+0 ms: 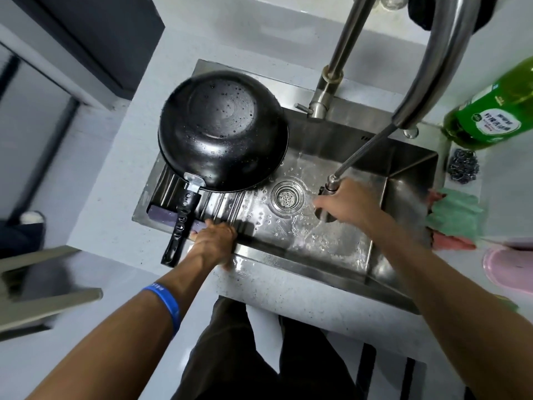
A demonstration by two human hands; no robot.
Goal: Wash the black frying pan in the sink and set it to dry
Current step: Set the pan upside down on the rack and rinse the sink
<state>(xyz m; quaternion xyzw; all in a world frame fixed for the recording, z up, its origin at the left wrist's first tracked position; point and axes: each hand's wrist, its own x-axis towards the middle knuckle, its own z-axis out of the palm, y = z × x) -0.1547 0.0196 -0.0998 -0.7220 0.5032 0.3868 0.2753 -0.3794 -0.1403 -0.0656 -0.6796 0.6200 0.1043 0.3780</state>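
1. I saw the pan [222, 131] lying upside down at the left end of the sink [409, 166], left of centre in the frame, its wet black base facing up and beaded with drops.
2. Its handle [180, 226] pointed toward the lower left, crossing a ribbed rack [225, 202] and a dark sponge [161, 216] and reaching past the sink's near rim.
3. My left hand [215, 236] rested on that near rim just right of the handle, fingers bent over the rack's edge; I could not tell whether one fingertip touched the handle, and the grip held nothing I could make out.
4. A blue band [170, 306] circled the left wrist at lower left.
5. My right hand [346, 203] was over the basin right of the drain [287, 196], its grip closed round the spray head [327, 194] on the pull-out hose [363, 151].
6. Water lay on the basin floor around the drain and toward the near wall.
7. The faucet [340, 53] rose at the top centre of the frame.
8. On the tabletop [121, 180] at the right edge stood a green bottle [490, 111], with a steel scourer [463, 166] just below it, then green and pink cloths [454, 217] and a pink dish [510, 269].
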